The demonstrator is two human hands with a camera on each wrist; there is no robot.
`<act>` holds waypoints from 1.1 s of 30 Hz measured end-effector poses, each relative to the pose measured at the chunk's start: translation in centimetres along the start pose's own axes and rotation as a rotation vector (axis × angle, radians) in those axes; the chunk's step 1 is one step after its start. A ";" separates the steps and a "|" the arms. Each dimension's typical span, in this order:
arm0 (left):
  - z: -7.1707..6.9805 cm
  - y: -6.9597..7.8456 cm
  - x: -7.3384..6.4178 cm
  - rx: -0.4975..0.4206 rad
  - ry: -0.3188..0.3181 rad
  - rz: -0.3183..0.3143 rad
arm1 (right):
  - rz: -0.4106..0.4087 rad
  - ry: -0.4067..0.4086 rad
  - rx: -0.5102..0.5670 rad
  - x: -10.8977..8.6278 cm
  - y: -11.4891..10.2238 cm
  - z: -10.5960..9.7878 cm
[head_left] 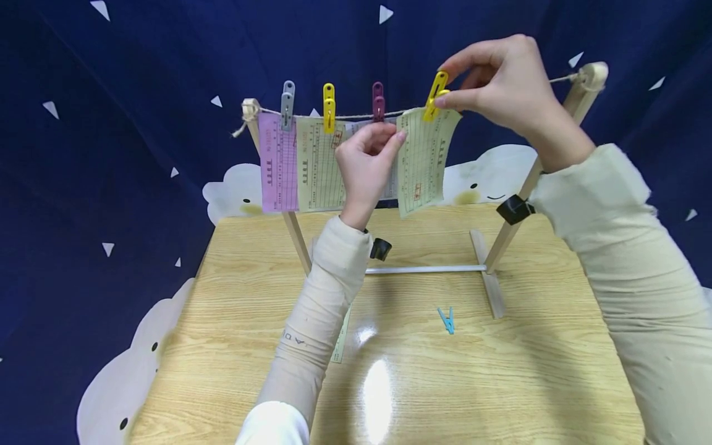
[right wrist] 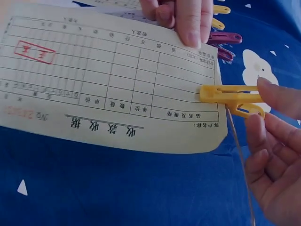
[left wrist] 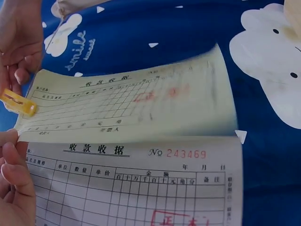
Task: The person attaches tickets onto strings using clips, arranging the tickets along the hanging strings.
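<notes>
My right hand [head_left: 500, 80] pinches a yellow clothespin [head_left: 436, 96] between thumb and fingers. Its jaws sit over the string and the top edge of a pale yellow receipt slip [head_left: 425, 164]. With thumb and fingertips my left hand [head_left: 367, 154] pinches that slip's upper left corner. In the right wrist view the clothespin [right wrist: 230, 96] lies across the slip's edge, right at the string [right wrist: 240, 165]. Behind my left hand hangs a white receipt slip [left wrist: 131, 188], partly hidden, under a maroon clothespin [head_left: 378, 102].
Further left on the string hang a pink slip [head_left: 278, 167] with a grey clothespin [head_left: 287, 105] and a pale slip [head_left: 319, 167] with another yellow one. A wooden frame [head_left: 500, 241] holds the string. A blue clothespin [head_left: 447, 321] lies on the table [head_left: 445, 383].
</notes>
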State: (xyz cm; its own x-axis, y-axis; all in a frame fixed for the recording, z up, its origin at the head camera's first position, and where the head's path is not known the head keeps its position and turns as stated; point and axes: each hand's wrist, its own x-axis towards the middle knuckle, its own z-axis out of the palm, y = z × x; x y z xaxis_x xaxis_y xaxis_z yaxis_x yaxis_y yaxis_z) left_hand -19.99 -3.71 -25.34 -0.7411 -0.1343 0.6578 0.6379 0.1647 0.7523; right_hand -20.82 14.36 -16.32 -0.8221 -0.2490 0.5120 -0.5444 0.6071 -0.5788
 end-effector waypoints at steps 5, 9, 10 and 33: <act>0.0 0.0 -0.1 -0.005 0.006 -0.003 | -0.017 0.005 0.003 -0.5 0.0 -0.1; 0.0 -0.2 -0.3 -0.015 0.013 0.008 | -0.057 0.042 -0.007 -1.1 0.2 -0.2; 0.0 -0.3 -0.3 -0.015 0.016 0.011 | -0.065 0.055 -0.003 -1.2 0.3 -0.2; -3.6 -1.0 -3.3 0.016 -0.027 0.163 | -0.014 0.153 0.232 -6.7 3.8 0.0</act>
State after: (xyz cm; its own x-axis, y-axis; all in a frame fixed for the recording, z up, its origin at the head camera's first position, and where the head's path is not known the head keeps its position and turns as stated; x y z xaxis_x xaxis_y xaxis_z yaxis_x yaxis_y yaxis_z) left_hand -17.40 -6.98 -28.11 -0.6338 -0.0786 0.7695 0.7467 0.1973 0.6352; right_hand -17.38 18.33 -21.96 -0.7893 -0.1287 0.6004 -0.5935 0.4111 -0.6920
